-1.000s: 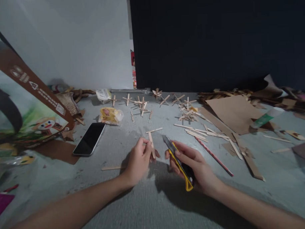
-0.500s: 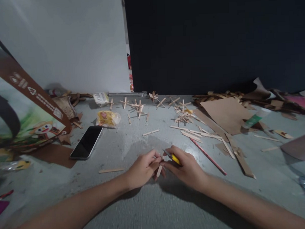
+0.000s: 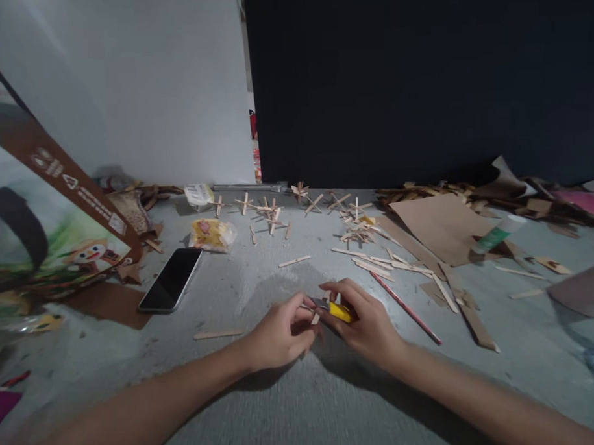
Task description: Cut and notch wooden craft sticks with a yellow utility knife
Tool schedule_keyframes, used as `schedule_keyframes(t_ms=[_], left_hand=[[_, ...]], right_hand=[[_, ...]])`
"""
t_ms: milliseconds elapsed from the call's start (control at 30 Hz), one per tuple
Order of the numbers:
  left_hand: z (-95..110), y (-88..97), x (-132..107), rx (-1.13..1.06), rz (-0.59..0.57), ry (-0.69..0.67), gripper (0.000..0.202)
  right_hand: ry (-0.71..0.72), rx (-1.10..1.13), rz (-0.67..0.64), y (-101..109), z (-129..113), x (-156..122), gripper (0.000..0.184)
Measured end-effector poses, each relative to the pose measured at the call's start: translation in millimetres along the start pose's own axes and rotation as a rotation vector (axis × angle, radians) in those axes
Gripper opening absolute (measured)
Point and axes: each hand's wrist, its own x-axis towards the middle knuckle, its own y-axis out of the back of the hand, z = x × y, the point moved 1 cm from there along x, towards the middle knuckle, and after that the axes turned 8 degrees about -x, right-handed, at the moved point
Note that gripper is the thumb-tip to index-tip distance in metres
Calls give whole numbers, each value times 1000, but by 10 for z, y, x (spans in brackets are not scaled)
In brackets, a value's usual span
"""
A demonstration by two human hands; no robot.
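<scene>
My left hand (image 3: 284, 330) is closed on a wooden craft stick (image 3: 315, 318), of which only a short pale end shows between the fingers. Facing it, my right hand (image 3: 366, 317) grips a yellow utility knife (image 3: 340, 311). The knife's grey blade end points left and lies close against the stick at my left fingertips; whether it cuts in I cannot tell. Both hands are just above the grey table (image 3: 264, 405). A loose craft stick (image 3: 218, 333) lies left of my left hand, and another stick (image 3: 294, 261) lies beyond the hands.
A phone (image 3: 171, 279) and a wrapped yellow packet (image 3: 211, 234) lie at left, beside a large printed bag (image 3: 57, 211). Crossed-stick pieces (image 3: 274, 213) stand at the back. Right are a stick pile (image 3: 390, 261), a red pencil (image 3: 406, 307), cardboard (image 3: 438, 227) and a glue stick (image 3: 499, 233).
The knife has turned in my right hand, so more of its yellow body shows and its blade end meets the stick. My left fingers have shifted, and less of the stick is visible.
</scene>
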Motion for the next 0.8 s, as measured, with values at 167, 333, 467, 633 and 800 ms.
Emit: schedule_keyframes(t_ms=[167, 333, 467, 633, 800], left_hand=[[-17, -5, 1, 10, 6, 8, 15], [-46, -3, 0, -3, 19, 8, 18], [-74, -6, 0, 15, 26, 0, 19], [-83, -11, -2, 101, 24, 4, 26], [-71, -8, -1, 139, 25, 9, 32]], right_hand=[[15, -9, -19, 2, 25, -4, 28], [46, -26, -4, -4, 30, -2, 29], [64, -66, 5, -11, 3, -8, 33], [53, -101, 11, -12, -45, -28, 39], [118, -167, 11, -6, -18, -38, 38]])
